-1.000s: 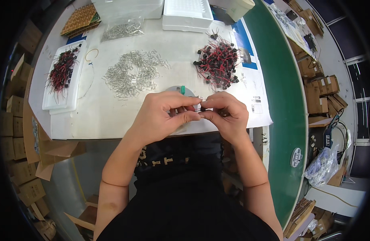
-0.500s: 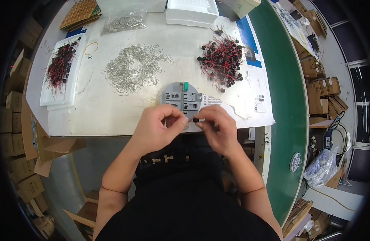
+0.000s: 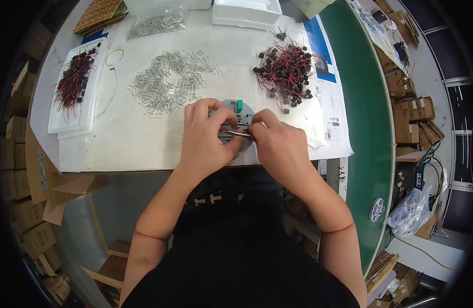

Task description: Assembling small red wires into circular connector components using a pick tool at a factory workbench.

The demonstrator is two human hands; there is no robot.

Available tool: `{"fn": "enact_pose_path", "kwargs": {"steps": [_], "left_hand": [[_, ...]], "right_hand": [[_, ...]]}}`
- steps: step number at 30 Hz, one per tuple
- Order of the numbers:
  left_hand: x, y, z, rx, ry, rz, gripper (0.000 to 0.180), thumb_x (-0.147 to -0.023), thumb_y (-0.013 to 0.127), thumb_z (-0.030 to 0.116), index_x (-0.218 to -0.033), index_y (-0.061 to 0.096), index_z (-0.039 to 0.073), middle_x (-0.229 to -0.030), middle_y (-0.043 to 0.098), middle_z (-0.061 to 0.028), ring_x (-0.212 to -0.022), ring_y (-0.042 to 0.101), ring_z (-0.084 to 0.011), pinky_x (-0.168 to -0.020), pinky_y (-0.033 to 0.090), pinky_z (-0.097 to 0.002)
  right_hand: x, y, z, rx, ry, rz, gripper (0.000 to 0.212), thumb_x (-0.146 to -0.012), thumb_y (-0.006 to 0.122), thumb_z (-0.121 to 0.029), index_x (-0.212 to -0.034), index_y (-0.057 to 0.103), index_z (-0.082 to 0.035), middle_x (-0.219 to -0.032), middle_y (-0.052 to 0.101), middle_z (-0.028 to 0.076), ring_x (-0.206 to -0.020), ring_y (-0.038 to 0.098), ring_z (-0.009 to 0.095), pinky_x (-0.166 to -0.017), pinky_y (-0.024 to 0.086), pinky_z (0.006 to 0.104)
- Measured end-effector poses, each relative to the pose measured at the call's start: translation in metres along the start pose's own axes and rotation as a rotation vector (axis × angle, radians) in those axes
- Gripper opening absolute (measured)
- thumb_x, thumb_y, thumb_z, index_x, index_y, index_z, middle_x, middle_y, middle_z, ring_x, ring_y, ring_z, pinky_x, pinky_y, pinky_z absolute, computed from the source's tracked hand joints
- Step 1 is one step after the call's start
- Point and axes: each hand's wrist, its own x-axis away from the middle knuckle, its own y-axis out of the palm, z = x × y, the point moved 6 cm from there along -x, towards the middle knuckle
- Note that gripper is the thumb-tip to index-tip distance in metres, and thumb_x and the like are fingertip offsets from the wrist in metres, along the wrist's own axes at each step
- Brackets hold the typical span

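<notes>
A round grey fixture [image 3: 246,109] with recesses and a small green block [image 3: 240,106] lies near the table's front edge, partly hidden by my hands. My left hand [image 3: 203,136] is curled over its left side, thumb and fingers bent inward around something I cannot make out. From the right, my right hand [image 3: 282,141] grips a slim silver pointed tool that looks like tweezers [image 3: 238,134]. Its tip points left, between my left thumb and index finger, over the fixture.
Small black cylinders with red and black wires form a pile [image 3: 288,72] at the right. A heap of U-shaped metal pieces [image 3: 162,84] lies left of centre. A white tray [image 3: 89,115] at the left holds more wired parts. A clear bag [image 3: 159,23] and white foam box [image 3: 246,15] stand behind.
Both hands have moved forward from the table's edge onto the fixture. My right hand, which pinched a small black part, now grips the silver tool. That black part is out of sight.
</notes>
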Motion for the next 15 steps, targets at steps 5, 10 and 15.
{"fn": "enact_pose_path", "kwargs": {"steps": [5, 10, 15], "left_hand": [[-0.001, -0.003, 0.004, 0.003, 0.006, 0.028, 0.019, -0.072, 0.082, 0.015, -0.089, 0.075, 0.015, -0.122, 0.061, -0.0112, -0.116, 0.052, -0.0344, -0.101, 0.044, -0.0453], [-0.003, 0.000, 0.006, 0.001, -0.029, -0.006, 0.019, -0.072, 0.083, 0.016, -0.090, 0.075, 0.016, -0.129, 0.062, -0.0122, -0.121, 0.053, -0.0351, -0.103, 0.045, -0.0447], [-0.001, 0.000, 0.005, -0.003, -0.051, -0.013, 0.018, -0.073, 0.083, 0.017, -0.089, 0.076, 0.016, -0.130, 0.061, -0.0113, -0.122, 0.054, -0.0348, -0.103, 0.045, -0.0441]], "right_hand": [[-0.012, -0.009, 0.011, -0.199, -0.078, -0.028, 0.013, -0.094, 0.069, -0.011, -0.086, 0.067, -0.001, -0.102, 0.068, 0.009, -0.066, 0.067, 0.027, -0.058, 0.054, 0.0406], [-0.010, -0.005, 0.032, -1.122, 0.053, 0.288, 0.042, -0.113, 0.051, -0.025, -0.080, 0.059, 0.001, -0.087, 0.061, 0.012, -0.058, 0.056, 0.017, -0.051, 0.045, 0.0314], [-0.023, 0.014, 0.014, -1.382, -0.004, 0.482, 0.059, -0.118, 0.036, -0.038, -0.069, 0.044, -0.004, -0.075, 0.053, 0.011, -0.051, 0.040, 0.012, -0.047, 0.035, 0.0270]]}}
